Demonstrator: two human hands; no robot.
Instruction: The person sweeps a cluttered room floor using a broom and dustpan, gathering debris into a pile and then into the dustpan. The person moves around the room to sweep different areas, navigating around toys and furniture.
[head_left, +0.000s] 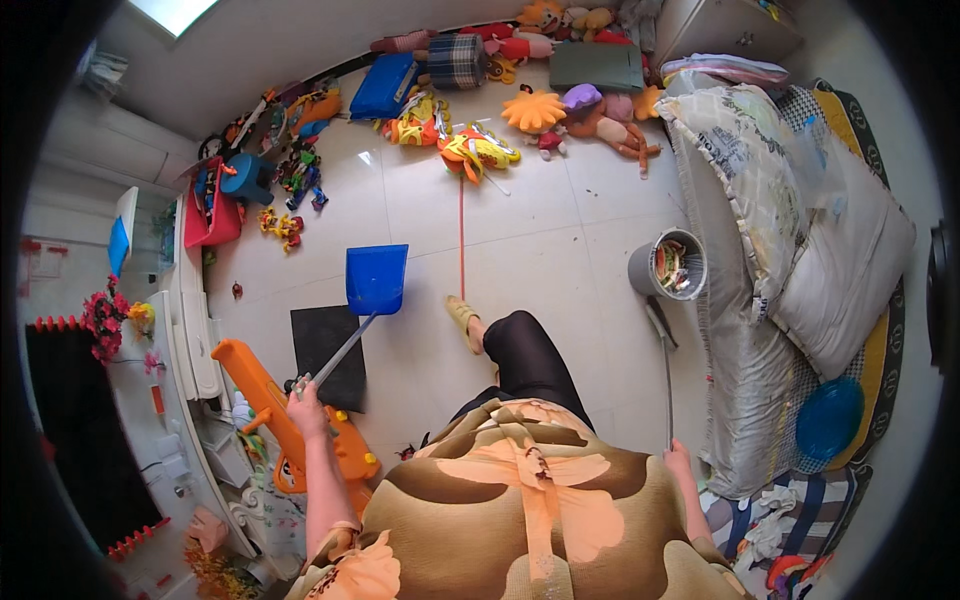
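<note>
In my left hand (309, 411) is the long grey handle of a blue dustpan (376, 279). The pan is held out ahead of me over the tiled floor, near a black mat (328, 356). My right hand (678, 459) grips the thin pole of a broom (667, 390), down by my right side. Its dark head rests on the floor beside a grey waste bin (649, 266), which holds rubbish in a clear liner. An orange plastic toy slide (330, 435) stands under my left forearm.
Inline skates (480, 150) and a red stick (462, 240) lie ahead. Plush toys (611, 127) and a blue case (384, 86) line the far wall. A red toy bin (214, 210) stands left. Cushions (840, 262) fill a sofa on the right.
</note>
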